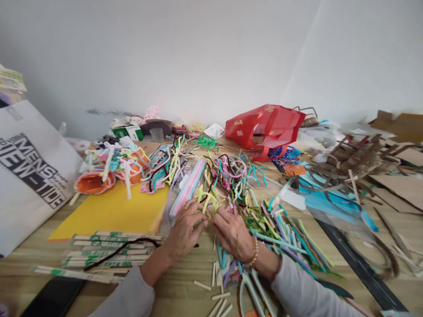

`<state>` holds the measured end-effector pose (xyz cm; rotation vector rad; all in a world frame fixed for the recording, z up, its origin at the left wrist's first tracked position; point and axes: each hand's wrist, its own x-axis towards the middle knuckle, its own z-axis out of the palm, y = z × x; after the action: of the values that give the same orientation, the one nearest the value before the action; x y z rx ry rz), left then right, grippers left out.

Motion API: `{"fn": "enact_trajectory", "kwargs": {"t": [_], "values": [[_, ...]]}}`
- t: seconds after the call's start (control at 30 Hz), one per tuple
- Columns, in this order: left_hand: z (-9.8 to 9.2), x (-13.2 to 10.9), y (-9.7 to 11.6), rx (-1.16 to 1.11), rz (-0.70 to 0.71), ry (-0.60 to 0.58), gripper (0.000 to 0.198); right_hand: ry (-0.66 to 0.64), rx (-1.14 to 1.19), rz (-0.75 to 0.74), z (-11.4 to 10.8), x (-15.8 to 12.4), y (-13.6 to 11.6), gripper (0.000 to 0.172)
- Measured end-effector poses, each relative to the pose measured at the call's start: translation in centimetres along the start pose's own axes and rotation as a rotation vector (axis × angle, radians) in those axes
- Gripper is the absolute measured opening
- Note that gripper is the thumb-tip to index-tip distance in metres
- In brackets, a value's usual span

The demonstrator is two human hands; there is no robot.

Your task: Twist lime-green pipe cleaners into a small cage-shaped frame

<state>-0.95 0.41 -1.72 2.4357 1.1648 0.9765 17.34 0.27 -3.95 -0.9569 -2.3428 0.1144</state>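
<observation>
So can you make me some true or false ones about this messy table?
The left hand and right hand both touch yellow-green pipe cleaners: true.
A beaded bracelet is on the left wrist: false, it is on the right wrist.
A red bag sits at the table's far side: true.
Scissors lie on the yellow sheet: false, they lie on the wooden table near the right arm.
</observation>
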Motion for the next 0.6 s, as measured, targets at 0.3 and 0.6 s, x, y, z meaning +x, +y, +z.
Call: {"fn": "enact_trajectory", "kwargs": {"t": [0.3,0.6], "values": [[0.16,-0.11,-0.48,0.026,0.010,0.045,0.012,0.097,0.303,0.060,-0.02,0.19,0.19,0.010],[0.55,-0.10,-0.23,0.055,0.025,0.182,0.009,-0.032,0.787,0.575,-0.37,0.93,-0.26,0.048]]}}
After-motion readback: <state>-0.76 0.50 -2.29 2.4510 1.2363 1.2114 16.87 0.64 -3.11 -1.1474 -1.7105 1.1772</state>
